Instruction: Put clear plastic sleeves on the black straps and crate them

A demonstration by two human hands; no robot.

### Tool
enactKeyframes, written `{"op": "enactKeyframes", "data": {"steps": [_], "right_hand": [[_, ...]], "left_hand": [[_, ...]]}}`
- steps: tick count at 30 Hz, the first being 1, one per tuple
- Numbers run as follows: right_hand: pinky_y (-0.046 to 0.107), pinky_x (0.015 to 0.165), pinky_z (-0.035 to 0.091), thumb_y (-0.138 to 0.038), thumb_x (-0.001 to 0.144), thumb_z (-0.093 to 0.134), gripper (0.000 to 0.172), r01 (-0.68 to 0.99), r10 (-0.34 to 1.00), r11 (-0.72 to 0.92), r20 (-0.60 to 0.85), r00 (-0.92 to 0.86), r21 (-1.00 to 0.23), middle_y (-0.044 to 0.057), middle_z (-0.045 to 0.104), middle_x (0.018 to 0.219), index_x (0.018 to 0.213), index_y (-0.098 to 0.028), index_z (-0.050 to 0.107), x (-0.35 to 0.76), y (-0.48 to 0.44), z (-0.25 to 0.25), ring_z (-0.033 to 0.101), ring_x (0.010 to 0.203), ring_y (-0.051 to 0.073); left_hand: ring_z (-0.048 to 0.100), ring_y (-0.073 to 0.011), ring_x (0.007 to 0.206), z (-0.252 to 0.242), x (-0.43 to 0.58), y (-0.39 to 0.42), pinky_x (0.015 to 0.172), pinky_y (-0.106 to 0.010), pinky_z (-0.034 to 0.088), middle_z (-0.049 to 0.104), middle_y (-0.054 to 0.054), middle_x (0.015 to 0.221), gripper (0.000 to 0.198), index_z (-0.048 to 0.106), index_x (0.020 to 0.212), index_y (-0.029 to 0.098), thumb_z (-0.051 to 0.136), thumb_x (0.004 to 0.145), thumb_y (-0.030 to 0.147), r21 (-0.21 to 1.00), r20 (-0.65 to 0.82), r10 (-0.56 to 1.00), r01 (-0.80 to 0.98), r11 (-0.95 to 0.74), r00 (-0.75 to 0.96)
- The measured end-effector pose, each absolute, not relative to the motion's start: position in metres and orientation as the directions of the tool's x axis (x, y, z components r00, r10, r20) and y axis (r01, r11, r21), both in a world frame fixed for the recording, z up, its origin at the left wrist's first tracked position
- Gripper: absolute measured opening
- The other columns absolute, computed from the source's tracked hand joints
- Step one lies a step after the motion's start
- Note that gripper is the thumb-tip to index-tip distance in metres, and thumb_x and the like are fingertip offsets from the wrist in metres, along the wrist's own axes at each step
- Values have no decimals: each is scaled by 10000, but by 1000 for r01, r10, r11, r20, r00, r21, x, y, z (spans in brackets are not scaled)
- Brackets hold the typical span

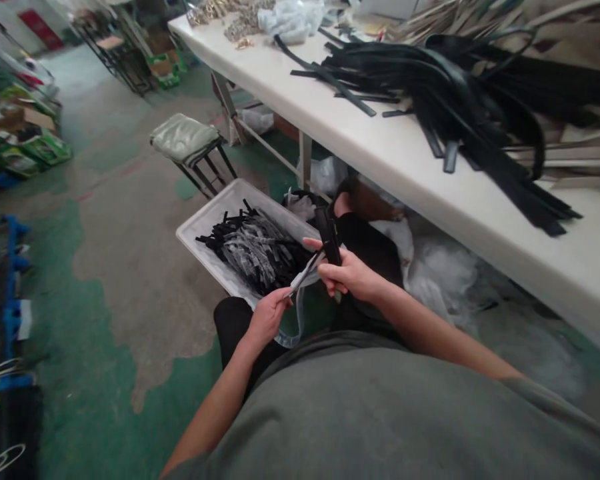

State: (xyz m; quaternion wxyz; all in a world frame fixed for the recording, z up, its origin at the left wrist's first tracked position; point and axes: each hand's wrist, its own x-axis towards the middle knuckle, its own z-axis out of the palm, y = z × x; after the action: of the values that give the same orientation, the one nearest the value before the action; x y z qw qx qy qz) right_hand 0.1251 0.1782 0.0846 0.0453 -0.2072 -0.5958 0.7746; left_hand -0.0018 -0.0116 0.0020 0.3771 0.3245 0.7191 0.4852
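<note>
My left hand (270, 317) pinches one end of a strap (307, 268) that looks partly wrapped in pale plastic. A translucent tail (296, 337) of it loops down over my lap. My right hand (347, 272) is closed round a black stapler-like hand tool (329, 233), held upright against the strap's far end; blur hides its exact kind. One finger of that hand points out to the left. Just beyond both hands stands a white plastic bin (195, 248), holding many black straps (260, 247), some in clear plastic.
A white table (380, 157) runs along the right, bearing a pile of long black straps (445, 87), metal hardware (243, 23) and plastic bags (293, 19). A padded stool (185, 140) stands past the bin. Plastic bags (440, 270) lie under the table; blue racking (14, 287) is at left.
</note>
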Motion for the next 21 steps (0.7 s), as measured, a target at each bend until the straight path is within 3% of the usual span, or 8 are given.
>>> {"op": "enactKeyframes", "data": {"steps": [4,7,9,12,15,18,21], "right_hand": [[159,341,265,-403,820,609,421,186,307,-262,-264,-914,-947,-72,511,492,1123,-112,645,135,176,87,400,359,42],[166,344,269,-478,833,583,404,230,357,-230,-302,-884,-946,-62,497,484,994,-116,664,134,168,86,414,368,50],[169,346,280,-502,822,586,410,279,372,-202,-337,-865,-939,-66,485,477,975,-129,654,130,158,83,409,365,54],[179,348,293,-526,798,592,388,356,362,-138,-382,-850,-924,-67,467,462,868,-147,630,128,144,82,391,360,59],[188,344,277,-545,770,601,393,412,372,-126,-429,-823,-902,-68,444,443,829,-157,618,137,141,89,373,354,66],[191,354,248,-554,780,591,403,432,431,-147,-451,-781,-890,-66,431,429,856,-160,625,155,150,100,353,352,66],[200,368,235,-553,782,602,398,449,503,-151,-460,-732,-880,-60,429,426,854,-163,634,171,162,102,341,356,66]], "left_hand": [[595,-179,775,10,-10,-18,800,-293,459,681,-29,845,284,708,1072,232,522,870,306,929,-246,832,123,349,-498],[591,-234,1047,30,-8,-15,969,-328,407,676,-67,1131,351,678,1155,238,609,817,307,967,-188,879,76,245,-439],[554,-268,1132,40,1,-7,1030,-350,366,647,-80,1207,443,663,1179,243,697,739,286,981,-160,900,39,192,-405],[549,-286,1085,35,20,7,1042,-381,351,668,-91,1073,360,703,1043,240,725,685,228,980,-151,861,43,196,-486],[551,-268,1025,13,29,12,1034,-388,343,649,-84,953,188,704,913,247,666,731,216,975,-97,833,118,190,-544],[550,-245,993,-8,24,6,1032,-386,322,634,-78,931,107,681,862,246,607,787,229,950,-45,875,249,186,-482],[554,-226,898,-18,16,-5,953,-364,369,631,-62,865,99,663,817,227,622,799,316,936,-106,915,271,223,-388]]}}
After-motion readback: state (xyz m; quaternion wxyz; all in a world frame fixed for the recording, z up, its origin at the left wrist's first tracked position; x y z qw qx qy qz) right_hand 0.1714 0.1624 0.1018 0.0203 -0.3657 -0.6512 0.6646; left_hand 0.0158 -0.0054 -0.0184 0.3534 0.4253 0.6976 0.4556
